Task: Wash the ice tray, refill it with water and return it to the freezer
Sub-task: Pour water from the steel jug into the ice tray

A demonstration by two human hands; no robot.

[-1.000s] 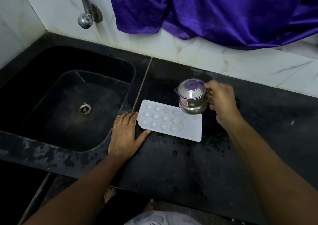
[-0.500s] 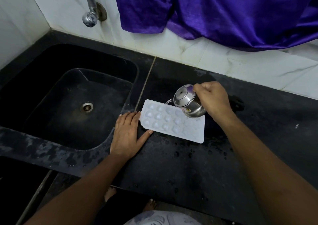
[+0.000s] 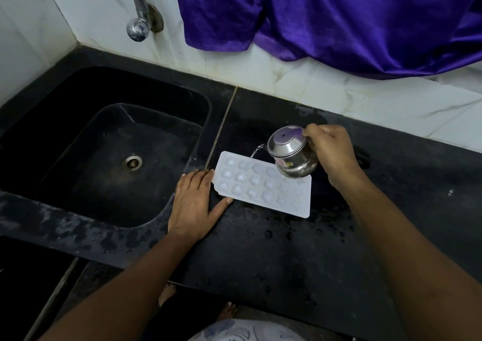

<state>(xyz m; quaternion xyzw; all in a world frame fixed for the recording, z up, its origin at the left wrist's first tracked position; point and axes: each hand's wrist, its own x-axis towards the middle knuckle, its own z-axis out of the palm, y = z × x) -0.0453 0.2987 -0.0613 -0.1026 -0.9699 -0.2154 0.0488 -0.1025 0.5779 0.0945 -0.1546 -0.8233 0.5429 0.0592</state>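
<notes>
Steel jug (image 3: 292,155), gripped in the curled fingers of the right hand (image 3: 332,155), should pour thinly, cell by cell, while the left hand (image 3: 194,205), fingers flat, steadies the 9 o'clock end of the ice tray (image 3: 260,192) on the surface (image 3: 287,262).

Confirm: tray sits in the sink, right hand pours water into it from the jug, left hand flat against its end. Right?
Not quite. The tray sits on the counter to the right of the sink, not in it, as the head view shows. The rest holds: the right hand pours water into it from the jug, and the left hand lies flat against its end.
</notes>
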